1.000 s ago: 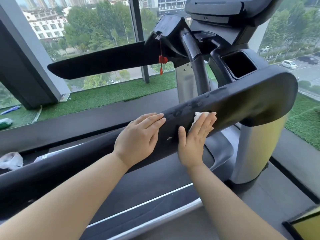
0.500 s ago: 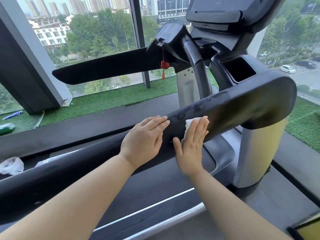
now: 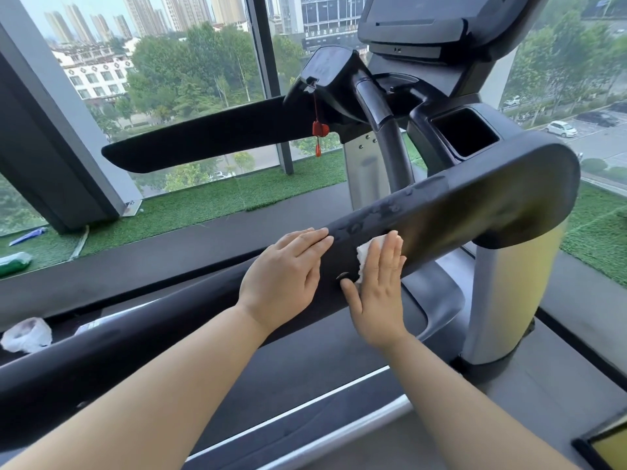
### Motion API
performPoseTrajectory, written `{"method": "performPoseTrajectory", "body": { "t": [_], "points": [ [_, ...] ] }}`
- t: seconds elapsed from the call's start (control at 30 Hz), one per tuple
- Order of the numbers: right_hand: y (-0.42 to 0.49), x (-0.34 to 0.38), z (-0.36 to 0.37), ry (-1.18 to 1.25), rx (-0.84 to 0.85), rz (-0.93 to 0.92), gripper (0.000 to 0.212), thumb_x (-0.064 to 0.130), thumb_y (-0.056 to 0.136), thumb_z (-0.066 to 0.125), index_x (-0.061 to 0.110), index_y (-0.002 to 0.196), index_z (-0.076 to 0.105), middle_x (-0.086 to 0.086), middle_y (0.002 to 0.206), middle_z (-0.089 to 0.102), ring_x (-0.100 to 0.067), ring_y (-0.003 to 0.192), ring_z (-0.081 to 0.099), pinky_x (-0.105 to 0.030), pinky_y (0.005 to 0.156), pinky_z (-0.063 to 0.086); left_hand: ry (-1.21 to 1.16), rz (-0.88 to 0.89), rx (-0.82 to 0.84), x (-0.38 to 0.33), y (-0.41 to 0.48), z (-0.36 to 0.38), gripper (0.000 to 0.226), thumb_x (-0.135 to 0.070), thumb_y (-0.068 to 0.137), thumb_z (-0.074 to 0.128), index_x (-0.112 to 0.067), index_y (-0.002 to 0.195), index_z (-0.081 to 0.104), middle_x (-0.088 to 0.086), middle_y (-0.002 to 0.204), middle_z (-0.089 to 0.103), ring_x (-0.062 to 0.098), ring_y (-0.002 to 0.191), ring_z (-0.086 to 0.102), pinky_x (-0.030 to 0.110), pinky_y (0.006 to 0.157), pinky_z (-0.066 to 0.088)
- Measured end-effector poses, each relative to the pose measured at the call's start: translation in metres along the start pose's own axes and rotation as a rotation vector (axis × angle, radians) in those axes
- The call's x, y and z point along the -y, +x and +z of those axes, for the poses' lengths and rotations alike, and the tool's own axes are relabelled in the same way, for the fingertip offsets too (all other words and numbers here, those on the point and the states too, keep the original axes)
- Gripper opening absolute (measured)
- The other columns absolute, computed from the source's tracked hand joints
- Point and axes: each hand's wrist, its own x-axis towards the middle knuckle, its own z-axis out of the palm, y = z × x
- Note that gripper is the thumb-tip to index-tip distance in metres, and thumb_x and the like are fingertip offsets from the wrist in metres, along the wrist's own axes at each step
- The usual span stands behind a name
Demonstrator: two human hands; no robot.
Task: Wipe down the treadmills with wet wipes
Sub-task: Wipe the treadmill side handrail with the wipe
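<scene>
Wipe (image 3: 365,258), soft, limp and damp, lies flat on the near handrail (image 3: 475,205), pinned under the right grip (image 3: 380,286), fingers straight and together. Left grip (image 3: 285,269) rests flat beside it. Likely best held by palm pressure; the wet rail looks slick.

Right hand (image 3: 376,293) presses a white wipe (image 3: 364,257) against the treadmill handrail (image 3: 458,212); left hand (image 3: 285,279) rests flat beside it.

Matt black handrail (image 3: 441,212), damp-streaked; brushed-metal post (image 3: 502,300).
</scene>
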Motion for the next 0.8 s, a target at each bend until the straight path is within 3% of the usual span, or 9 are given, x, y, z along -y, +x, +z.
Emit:
{"method": "performPoseTrajectory", "body": {
  "t": [0.2,0.27,0.37,0.5,0.57,0.63,0.73,0.8],
  "points": [
    [0.022,0.025,-0.005,0.207,-0.049,0.350,0.074,0.054,0.095,0.025,0.017,0.143,-0.016,-0.006,0.149,-0.028,-0.012,0.140,-0.028,-0.023,0.111,-0.022,0.011,0.004,-0.001,0.000,0.001,0.001,0.038,-0.016,0.090,0.041,-0.007,0.115,0.068,0.004,0.120,0.065,0.022,0.109,0.062,0.034,0.094,0.050],
    [0.010,0.030,-0.002,0.173,0.008,0.271,0.077,0.059,0.096,0.022,0.013,0.145,-0.017,-0.011,0.150,-0.026,-0.014,0.140,-0.030,-0.025,0.112,-0.022,0.013,0.004,-0.003,0.001,0.000,0.001,0.038,-0.016,0.090,0.041,-0.007,0.115,0.068,0.004,0.120,0.065,0.023,0.109,0.062,0.035,0.093,0.051],
    [-0.002,0.008,-0.010,0.086,0.073,0.097,0.071,0.060,0.097,0.012,0.022,0.146,-0.022,-0.012,0.153,-0.020,-0.015,0.142,-0.027,-0.029,0.114,-0.020,0.015,0.000,-0.010,0.000,0.000,0.000,0.038,-0.016,0.090,0.041,-0.007,0.115,0.068,0.004,0.120,0.066,0.023,0.109,0.062,0.034,0.093,0.050],
    [0.014,0.003,-0.017,0.175,0.044,0.274,0.069,0.060,0.094,0.014,0.025,0.142,-0.021,0.000,0.150,-0.029,-0.007,0.139,-0.031,-0.028,0.113,-0.021,0.016,0.002,-0.008,-0.001,0.000,-0.001,0.038,-0.015,0.090,0.041,-0.006,0.114,0.068,0.005,0.119,0.066,0.023,0.108,0.062,0.028,0.098,0.042],
    [0.014,0.023,-0.011,0.223,0.023,0.317,0.073,0.058,0.093,0.020,0.021,0.142,-0.021,-0.003,0.148,-0.031,-0.008,0.137,-0.033,-0.024,0.111,-0.022,0.021,0.006,-0.001,-0.001,0.000,-0.001,0.038,-0.016,0.089,0.041,-0.006,0.115,0.068,0.005,0.120,0.066,0.024,0.108,0.062,0.028,0.098,0.042],
    [0.001,0.032,-0.003,0.158,0.053,0.196,0.076,0.058,0.097,0.019,0.018,0.146,-0.023,-0.007,0.151,-0.030,-0.016,0.140,-0.031,-0.027,0.113,-0.021,0.024,0.007,0.003,-0.001,0.001,-0.001,0.039,-0.016,0.089,0.041,-0.006,0.115,0.068,0.005,0.120,0.065,0.024,0.108,0.062,0.031,0.096,0.046],
    [-0.010,0.010,-0.004,0.046,0.103,-0.015,0.071,0.059,0.098,0.015,0.023,0.148,-0.022,0.001,0.154,-0.031,-0.020,0.144,-0.024,-0.034,0.116,-0.015,0.022,-0.003,0.004,-0.001,0.001,-0.001,0.039,-0.017,0.090,0.041,-0.007,0.115,0.068,0.004,0.120,0.065,0.023,0.109,0.062,0.034,0.093,0.050],
    [-0.002,-0.003,-0.012,0.036,0.096,-0.004,0.070,0.060,0.098,0.012,0.024,0.149,-0.020,0.000,0.155,-0.025,-0.015,0.143,-0.024,-0.034,0.116,-0.015,0.019,-0.003,0.005,-0.002,0.001,-0.002,0.039,-0.017,0.090,0.040,-0.007,0.115,0.068,0.004,0.120,0.066,0.023,0.108,0.063,0.034,0.093,0.050]
  ]
}}
